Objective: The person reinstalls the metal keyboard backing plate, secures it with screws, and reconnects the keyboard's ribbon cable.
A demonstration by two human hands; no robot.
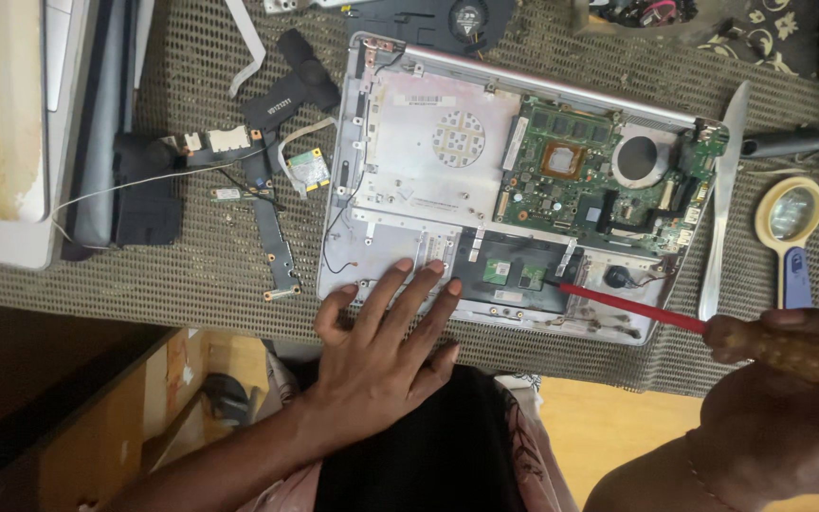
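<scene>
Biggest thing first: the bench is covered w/ a woven mesh mat, and a closed pale laptop sits at its far left edge. Mid-bench is the opened laptop base, silver, bottom cover off, w/ a green motherboard on its right half and a round fan cutout just right of the copper chip.

Left hand lies flat on the near left part of the base, fingers spread wide, holding nothing (fingertips touching the metal plate just left of the two small green cards). Right hand at the near right is wrapped around the wooden handle of a screwdriver; its red shaft runs left and the tip sits at the near edge of the black tray, right beside those small cards.

Smaller stuff: a narrow silver strip lies just right of the base, then a yellow-rimmed magnifier w/ a blue handle. Left of the base are loose bits: a long thin board, a small wifi-type card, black flex cables.
</scene>
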